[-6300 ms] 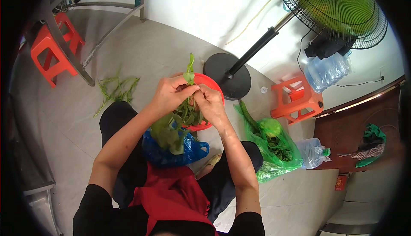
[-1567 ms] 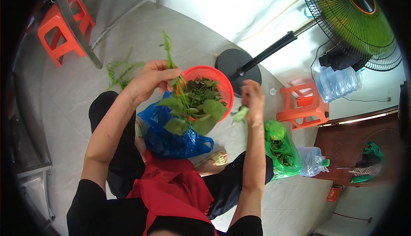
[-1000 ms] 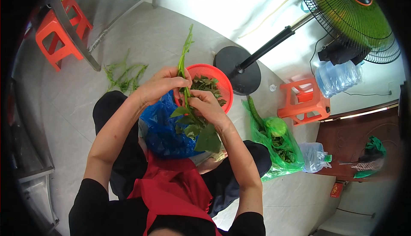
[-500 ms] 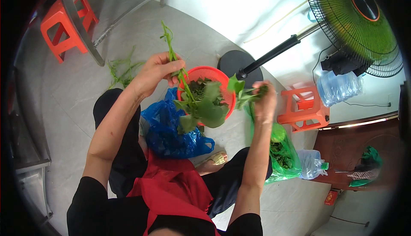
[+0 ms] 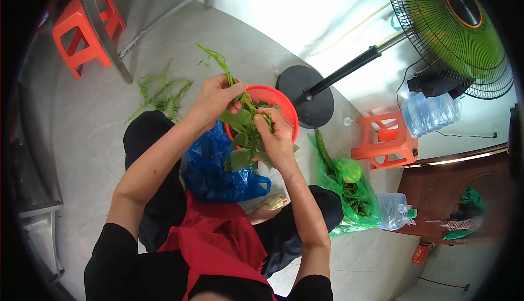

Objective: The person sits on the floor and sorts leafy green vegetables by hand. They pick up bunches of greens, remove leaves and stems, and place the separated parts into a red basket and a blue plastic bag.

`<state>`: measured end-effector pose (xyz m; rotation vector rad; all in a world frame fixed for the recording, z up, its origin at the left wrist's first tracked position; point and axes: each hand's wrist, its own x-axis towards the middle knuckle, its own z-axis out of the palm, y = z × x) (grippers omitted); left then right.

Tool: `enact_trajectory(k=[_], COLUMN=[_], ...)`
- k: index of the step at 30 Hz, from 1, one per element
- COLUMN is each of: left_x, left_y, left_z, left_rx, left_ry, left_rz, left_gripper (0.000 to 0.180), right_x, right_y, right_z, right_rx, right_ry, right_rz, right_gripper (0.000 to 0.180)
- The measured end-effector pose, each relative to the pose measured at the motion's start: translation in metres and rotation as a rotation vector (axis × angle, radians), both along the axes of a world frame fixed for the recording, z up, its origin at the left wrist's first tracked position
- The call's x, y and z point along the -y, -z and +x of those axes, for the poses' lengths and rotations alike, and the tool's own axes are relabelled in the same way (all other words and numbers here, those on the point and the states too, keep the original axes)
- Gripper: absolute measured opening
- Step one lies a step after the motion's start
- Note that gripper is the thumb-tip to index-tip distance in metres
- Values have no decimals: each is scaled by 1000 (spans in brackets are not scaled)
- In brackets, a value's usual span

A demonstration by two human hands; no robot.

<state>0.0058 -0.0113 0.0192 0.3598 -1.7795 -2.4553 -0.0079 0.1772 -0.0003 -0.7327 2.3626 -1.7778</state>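
Both hands are closed on a leafy green stalk right over the red basket. Left hand pinches the stem, right hand grips the leaves. Blue bag sits at 7 o'clock.

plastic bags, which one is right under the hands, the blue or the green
The blue plastic bag, on the person's lap just below both hands and the leafy stalk. The green plastic bag lies on the floor, off to the person's right.

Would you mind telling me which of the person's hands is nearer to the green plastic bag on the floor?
Right. The right hand grips the leafy stalk just up-left of the green plastic bag; the left hand holds the stalk higher, farther left.
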Motion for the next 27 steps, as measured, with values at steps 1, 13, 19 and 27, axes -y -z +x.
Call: enact_trajectory(k=[1, 13, 19, 27], left_x=[-3, -29, -29, -22], left_y=[-1, 17, 16, 5], left_z=[0, 6, 6, 10], left_rx=[2, -76, -98, -80], left_ry=[2, 152, 182, 117], left_rz=[16, 102, 44, 92], left_gripper=[20, 16, 17, 18], right_x=[0, -7, -13, -37], right_y=[2, -6, -7, -2], right_z=[-1, -7, -9, -44], right_rx=[-13, 197, 375, 667], right_ry=[23, 26, 20, 157], right_rz=[1, -28, -157, -530], right_gripper=[14, 9, 8, 11])
